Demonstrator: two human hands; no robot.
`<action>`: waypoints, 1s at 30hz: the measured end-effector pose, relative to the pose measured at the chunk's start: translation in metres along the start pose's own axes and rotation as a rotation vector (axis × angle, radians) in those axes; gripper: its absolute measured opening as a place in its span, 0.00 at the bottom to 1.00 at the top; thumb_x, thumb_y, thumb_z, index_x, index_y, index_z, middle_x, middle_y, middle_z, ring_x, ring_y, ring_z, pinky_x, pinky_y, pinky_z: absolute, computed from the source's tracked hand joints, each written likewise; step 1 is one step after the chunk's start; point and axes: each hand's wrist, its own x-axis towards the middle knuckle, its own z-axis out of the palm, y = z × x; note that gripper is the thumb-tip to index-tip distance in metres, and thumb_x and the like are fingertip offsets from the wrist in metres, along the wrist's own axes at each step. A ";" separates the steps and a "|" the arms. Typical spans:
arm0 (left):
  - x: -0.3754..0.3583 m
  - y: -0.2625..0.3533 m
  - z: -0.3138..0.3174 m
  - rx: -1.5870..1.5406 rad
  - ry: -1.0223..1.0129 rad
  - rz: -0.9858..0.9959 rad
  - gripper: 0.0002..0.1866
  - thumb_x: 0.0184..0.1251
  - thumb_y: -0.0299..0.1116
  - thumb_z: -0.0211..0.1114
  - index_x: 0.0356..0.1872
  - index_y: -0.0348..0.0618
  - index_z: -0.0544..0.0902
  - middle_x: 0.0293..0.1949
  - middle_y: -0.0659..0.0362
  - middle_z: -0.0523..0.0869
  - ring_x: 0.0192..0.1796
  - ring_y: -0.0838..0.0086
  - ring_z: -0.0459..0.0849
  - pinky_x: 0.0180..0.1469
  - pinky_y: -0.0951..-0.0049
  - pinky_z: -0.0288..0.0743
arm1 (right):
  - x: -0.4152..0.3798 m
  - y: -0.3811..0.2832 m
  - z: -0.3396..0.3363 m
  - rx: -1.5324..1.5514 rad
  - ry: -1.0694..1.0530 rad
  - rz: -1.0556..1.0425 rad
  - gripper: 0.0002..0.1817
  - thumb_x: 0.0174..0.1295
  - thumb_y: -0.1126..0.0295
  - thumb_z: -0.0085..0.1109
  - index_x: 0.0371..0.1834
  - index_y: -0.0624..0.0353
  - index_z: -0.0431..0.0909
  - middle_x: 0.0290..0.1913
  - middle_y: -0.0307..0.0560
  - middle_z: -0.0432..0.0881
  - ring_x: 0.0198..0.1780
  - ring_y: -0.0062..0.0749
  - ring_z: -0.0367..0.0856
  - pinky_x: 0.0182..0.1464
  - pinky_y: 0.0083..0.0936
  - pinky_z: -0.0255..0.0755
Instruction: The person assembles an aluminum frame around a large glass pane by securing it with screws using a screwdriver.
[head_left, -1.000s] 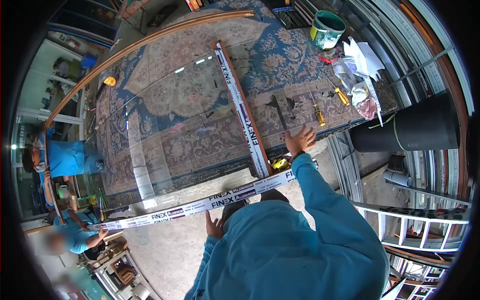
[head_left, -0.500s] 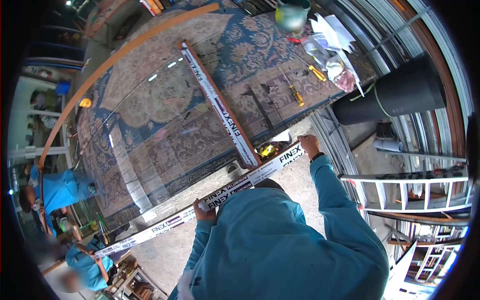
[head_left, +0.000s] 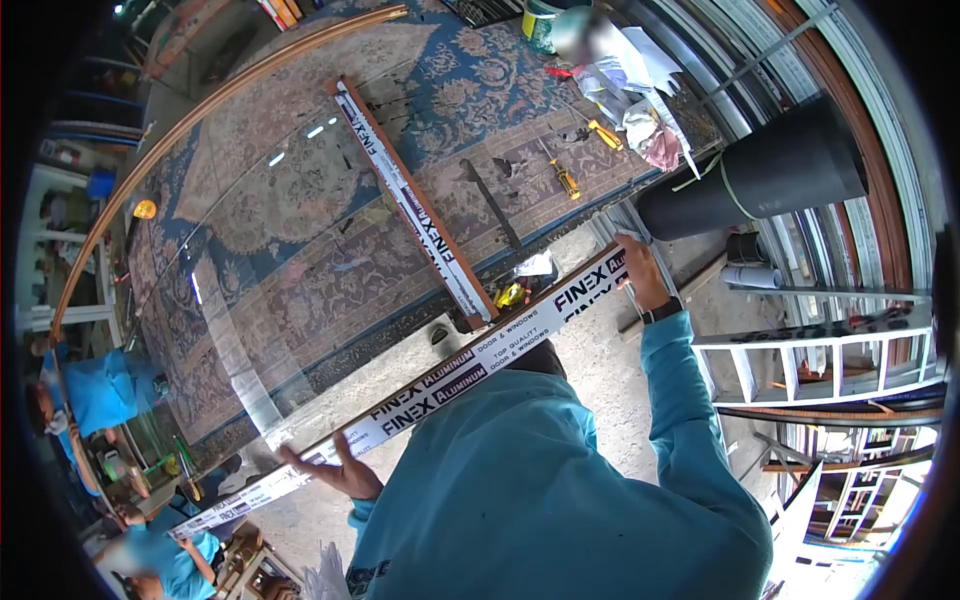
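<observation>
A long aluminum profile (head_left: 520,335) in white printed film runs slantwise in front of my body. Near its right end my right hand (head_left: 645,272) is closed round it. My left hand (head_left: 335,468) is at the profile's left part, fingers spread and palm showing, not wrapped round it. A second wrapped profile (head_left: 410,205) with brown edges lies across the carpet-covered table (head_left: 300,130), its near end beside the long one. A co-worker (head_left: 180,550) at the lower left has a hand at the long profile's far end.
Two yellow screwdrivers (head_left: 567,180), papers (head_left: 640,75) and a green bucket (head_left: 540,25) are on the table. On the right are a black roll (head_left: 755,175) and a ladder (head_left: 820,365). A curved brown strip (head_left: 130,205) arches near another person (head_left: 95,385).
My left hand has let go of the profile and moved left along it, fingers now spread. My right hand has moved up and right with the profile's end. The view has shifted slightly.
</observation>
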 end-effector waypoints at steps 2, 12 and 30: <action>0.006 0.028 0.018 -0.053 -0.477 0.161 0.28 0.63 0.28 0.65 0.65 0.36 0.70 0.67 0.46 0.71 0.71 0.56 0.65 0.73 0.59 0.53 | 0.002 0.004 -0.013 0.046 -0.037 -0.035 0.22 0.65 0.54 0.49 0.37 0.66 0.80 0.24 0.48 0.81 0.20 0.30 0.80 0.19 0.23 0.73; -0.078 0.182 0.244 -0.233 -1.322 0.421 0.14 0.64 0.28 0.67 0.50 0.37 0.81 0.46 0.48 0.84 0.48 0.55 0.84 0.51 0.61 0.77 | -0.008 -0.046 -0.106 0.364 -0.352 -0.055 0.13 0.70 0.64 0.49 0.45 0.61 0.79 0.28 0.42 0.82 0.24 0.20 0.79 0.23 0.15 0.68; -0.174 0.283 0.361 -0.480 -1.884 0.724 0.07 0.59 0.21 0.68 0.38 0.37 0.85 0.37 0.55 0.86 0.40 0.67 0.86 0.44 0.71 0.78 | -0.042 -0.015 -0.138 0.909 -0.208 -0.165 0.15 0.59 0.74 0.49 0.50 0.61 0.73 0.36 0.41 0.79 0.36 0.22 0.78 0.36 0.17 0.71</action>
